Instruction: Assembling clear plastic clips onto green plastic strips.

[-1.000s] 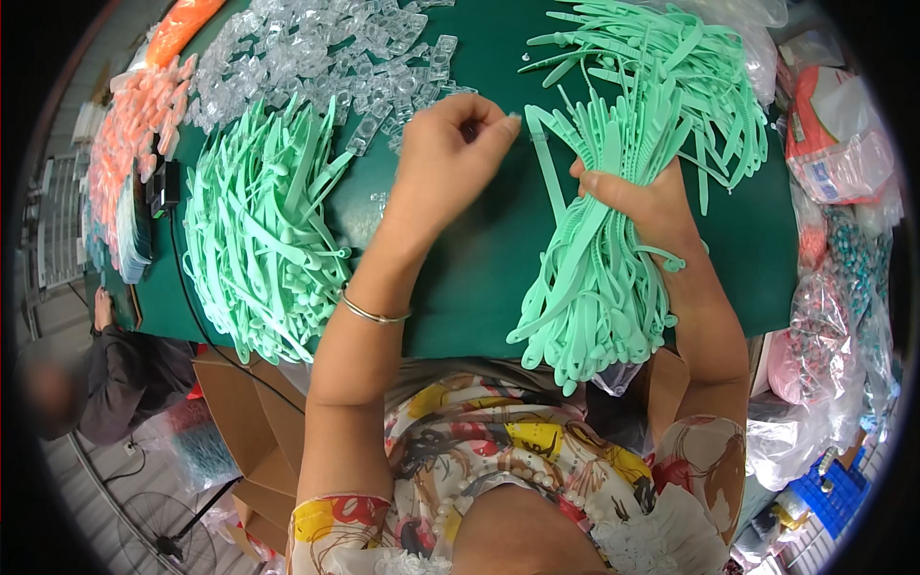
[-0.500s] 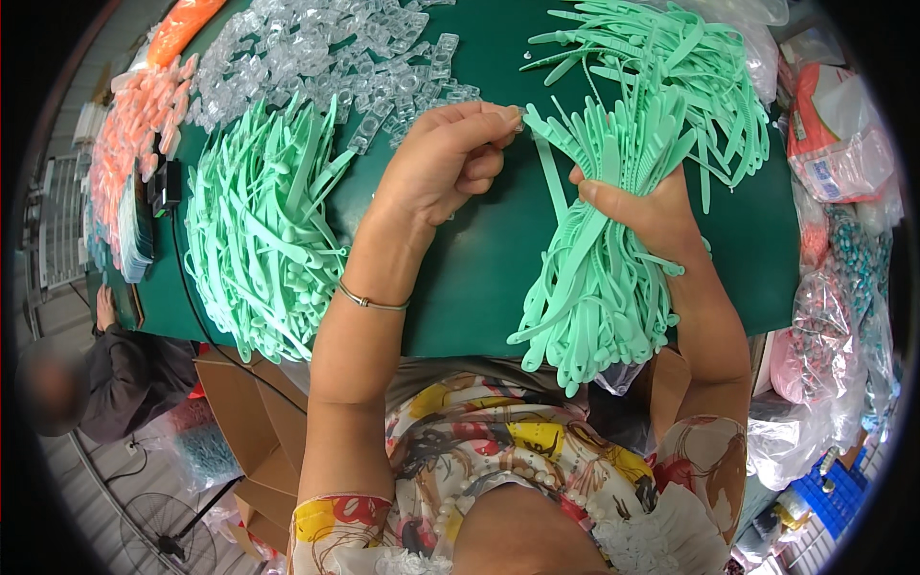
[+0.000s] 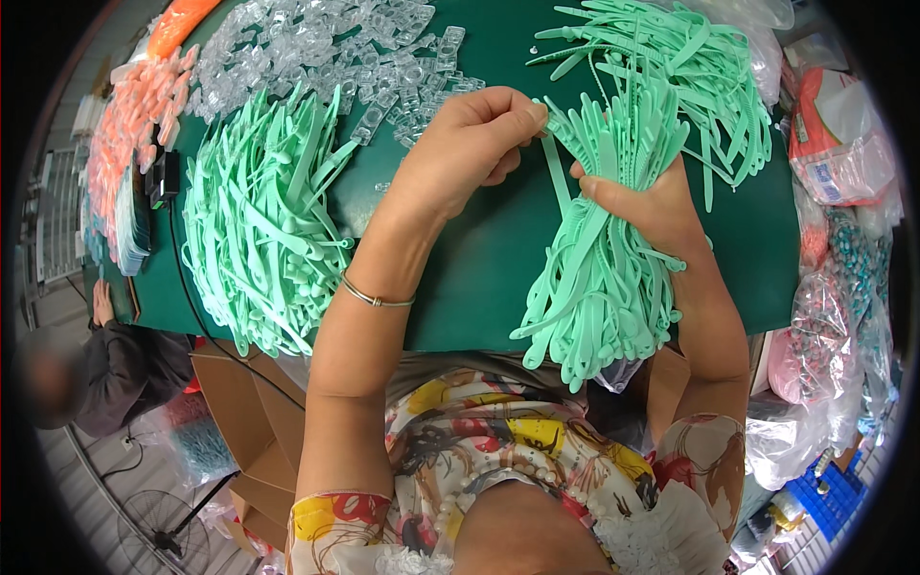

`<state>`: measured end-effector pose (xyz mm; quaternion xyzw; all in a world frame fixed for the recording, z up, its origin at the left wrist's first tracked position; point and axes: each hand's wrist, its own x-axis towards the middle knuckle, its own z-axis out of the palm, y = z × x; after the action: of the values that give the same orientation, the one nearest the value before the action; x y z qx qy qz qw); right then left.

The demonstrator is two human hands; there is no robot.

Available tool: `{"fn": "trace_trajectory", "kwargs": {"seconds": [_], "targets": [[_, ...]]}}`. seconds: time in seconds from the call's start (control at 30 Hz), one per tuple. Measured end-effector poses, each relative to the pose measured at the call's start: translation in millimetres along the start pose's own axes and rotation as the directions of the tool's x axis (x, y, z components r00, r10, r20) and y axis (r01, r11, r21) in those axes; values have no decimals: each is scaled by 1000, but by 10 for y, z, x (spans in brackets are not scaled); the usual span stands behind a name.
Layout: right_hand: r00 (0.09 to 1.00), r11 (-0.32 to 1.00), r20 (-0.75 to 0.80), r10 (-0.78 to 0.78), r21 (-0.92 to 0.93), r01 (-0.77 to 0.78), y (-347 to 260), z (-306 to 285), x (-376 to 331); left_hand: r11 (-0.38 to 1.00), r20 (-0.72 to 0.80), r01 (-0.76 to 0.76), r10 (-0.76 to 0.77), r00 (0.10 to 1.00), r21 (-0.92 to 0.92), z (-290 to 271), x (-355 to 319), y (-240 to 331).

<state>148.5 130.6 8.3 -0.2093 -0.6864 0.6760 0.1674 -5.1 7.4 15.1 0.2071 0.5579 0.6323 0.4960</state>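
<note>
My right hand (image 3: 647,206) is closed round the middle of a thick bunch of mint-green ribbed plastic straps (image 3: 599,287), which fan out above and below the grip. My left hand (image 3: 474,144) is pinched, thumb against forefinger, right at the tip of one strap on the bunch's upper left. What sits between those fingertips is too small and covered to make out. One strap (image 3: 556,172) hangs apart from the bunch, below the pinch. Left of my left forearm lies a large pile of similar green straps (image 3: 264,230).
Small clear plastic pieces (image 3: 307,57) are heaped at the back of the green table (image 3: 460,287). More green straps (image 3: 709,77) lie at the back right. Orange pieces (image 3: 139,125) and a black cable (image 3: 182,259) are at the left. Filled plastic bags (image 3: 815,335) line the right side. Another person's sleeve (image 3: 134,369) shows at the left.
My left hand has shifted right, and its pinched fingertips have come onto the strap tip. My right hand and the bunch have barely moved.
</note>
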Motion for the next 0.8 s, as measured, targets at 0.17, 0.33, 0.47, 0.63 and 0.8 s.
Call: {"fn": "trace_trajectory", "kwargs": {"seconds": [0.17, 0.33, 0.47, 0.63, 0.8], "targets": [[998, 999, -66, 9, -45, -12, 44, -19, 25, 374, 96, -446, 669, 737, 813, -49, 53, -199], [998, 1000, -56, -15, -1, 15, 32, 6, 42, 261, 136, -379, 637, 759, 888, 45, 1, -232], [993, 999, -108, -41, 7, 42, 137, -3, 18, 605, 97, -361, 424, 900, 710, 136, -4, -213], [994, 995, -67, -82, -60, 78, 142, 6, 12, 818, 59, -201, 201, 978, 539, 178, -34, -180], [989, 995, -115, -91, -48, 86, 145, 42, 12, 861, 59, -179, 171, 983, 477, 196, -39, -177]]}}
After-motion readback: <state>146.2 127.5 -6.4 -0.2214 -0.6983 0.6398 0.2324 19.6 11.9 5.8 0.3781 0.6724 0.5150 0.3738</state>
